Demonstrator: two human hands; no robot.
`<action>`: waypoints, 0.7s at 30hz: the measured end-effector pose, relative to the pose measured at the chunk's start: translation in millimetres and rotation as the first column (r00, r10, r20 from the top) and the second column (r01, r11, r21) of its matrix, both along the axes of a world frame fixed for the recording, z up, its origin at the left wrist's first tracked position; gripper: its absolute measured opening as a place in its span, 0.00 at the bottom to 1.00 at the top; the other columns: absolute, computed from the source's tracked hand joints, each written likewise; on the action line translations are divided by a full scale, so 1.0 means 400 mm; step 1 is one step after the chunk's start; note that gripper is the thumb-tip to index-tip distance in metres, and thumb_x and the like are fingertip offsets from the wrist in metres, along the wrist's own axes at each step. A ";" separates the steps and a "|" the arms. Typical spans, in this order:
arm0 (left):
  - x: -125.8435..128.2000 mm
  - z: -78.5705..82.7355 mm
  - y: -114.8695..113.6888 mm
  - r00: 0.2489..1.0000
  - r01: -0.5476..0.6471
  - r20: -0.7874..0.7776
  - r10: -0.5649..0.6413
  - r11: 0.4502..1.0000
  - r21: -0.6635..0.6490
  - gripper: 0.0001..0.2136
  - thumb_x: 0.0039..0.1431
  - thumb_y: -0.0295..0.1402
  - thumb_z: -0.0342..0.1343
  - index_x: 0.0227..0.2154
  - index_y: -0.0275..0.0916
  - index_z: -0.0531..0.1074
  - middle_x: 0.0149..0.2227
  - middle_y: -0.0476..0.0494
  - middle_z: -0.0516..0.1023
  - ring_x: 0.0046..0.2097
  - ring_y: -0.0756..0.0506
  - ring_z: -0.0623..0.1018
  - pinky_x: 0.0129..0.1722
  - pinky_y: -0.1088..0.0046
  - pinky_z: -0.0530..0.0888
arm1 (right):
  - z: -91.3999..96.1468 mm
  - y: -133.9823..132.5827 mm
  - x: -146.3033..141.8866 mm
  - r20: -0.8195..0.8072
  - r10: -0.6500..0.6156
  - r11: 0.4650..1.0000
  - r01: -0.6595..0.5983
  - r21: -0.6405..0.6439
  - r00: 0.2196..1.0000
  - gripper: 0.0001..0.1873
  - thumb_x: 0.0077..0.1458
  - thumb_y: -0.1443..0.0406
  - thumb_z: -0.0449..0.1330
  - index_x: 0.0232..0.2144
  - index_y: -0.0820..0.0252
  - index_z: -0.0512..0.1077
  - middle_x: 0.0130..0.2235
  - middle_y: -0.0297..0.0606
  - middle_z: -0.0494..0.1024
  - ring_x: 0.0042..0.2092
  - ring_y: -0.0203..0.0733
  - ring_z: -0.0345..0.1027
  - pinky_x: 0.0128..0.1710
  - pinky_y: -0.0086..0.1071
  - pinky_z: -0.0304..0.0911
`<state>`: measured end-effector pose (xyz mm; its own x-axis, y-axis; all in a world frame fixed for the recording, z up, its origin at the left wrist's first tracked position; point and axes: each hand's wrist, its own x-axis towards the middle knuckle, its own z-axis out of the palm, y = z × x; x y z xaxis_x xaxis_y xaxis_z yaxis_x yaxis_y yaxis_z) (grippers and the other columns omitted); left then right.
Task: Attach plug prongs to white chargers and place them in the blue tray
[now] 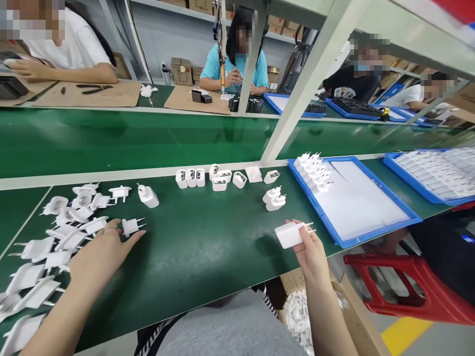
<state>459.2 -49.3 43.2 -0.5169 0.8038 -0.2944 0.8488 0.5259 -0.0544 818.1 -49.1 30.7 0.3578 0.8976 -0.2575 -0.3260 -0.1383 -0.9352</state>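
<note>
My right hand (310,247) is closed on a white plug adapter (291,234), held just above the green bench with its two pins pointing right. My left hand (106,249) lies on the bench with fingers stretched toward a white two-pin plug piece (130,226) and touches it; whether it grips the piece I cannot make out. Left of that hand lies a heap of several white plug pieces (55,237). A single white adapter (148,196) lies just beyond my left hand.
A row of white adapter shells (208,178) stands at the bench's far edge, two more adapters (275,199) lie nearby. A blue tray (371,232) at right holds several finished adapters (313,170). Green conveyor (111,143) behind; other people work across it. Red stool (408,287) lower right.
</note>
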 end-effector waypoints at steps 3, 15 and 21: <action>0.012 0.010 0.010 0.999 -0.013 -0.034 0.012 1.000 -0.010 0.27 0.49 0.51 0.31 0.46 0.38 0.52 0.42 0.43 0.68 0.39 0.43 0.70 0.28 0.73 0.64 | 0.010 0.006 0.007 -0.036 0.017 1.000 -0.017 0.002 0.999 0.18 0.31 0.56 0.62 0.26 0.61 0.69 0.32 0.41 0.74 0.36 0.44 0.66 0.33 0.36 0.62; 0.023 -0.016 0.007 0.997 0.035 -0.068 -0.031 0.997 0.069 0.22 0.52 0.45 0.36 0.45 0.35 0.53 0.38 0.40 0.70 0.35 0.42 0.72 0.29 0.72 0.65 | -0.041 0.021 0.044 0.720 -0.073 0.988 -0.048 0.146 0.690 0.14 0.39 0.58 0.55 0.29 0.59 0.69 0.35 0.41 0.72 0.39 0.44 0.64 0.40 0.39 0.57; 0.049 -0.047 -0.012 0.988 0.135 -0.101 -0.115 0.966 0.220 0.18 0.50 0.36 0.41 0.43 0.33 0.58 0.38 0.38 0.69 0.37 0.42 0.71 0.29 0.72 0.66 | -0.073 0.076 0.077 0.873 0.141 0.943 -0.332 0.025 0.466 0.18 0.36 0.52 0.54 0.27 0.57 0.71 0.34 0.39 0.67 0.37 0.42 0.62 0.34 0.33 0.60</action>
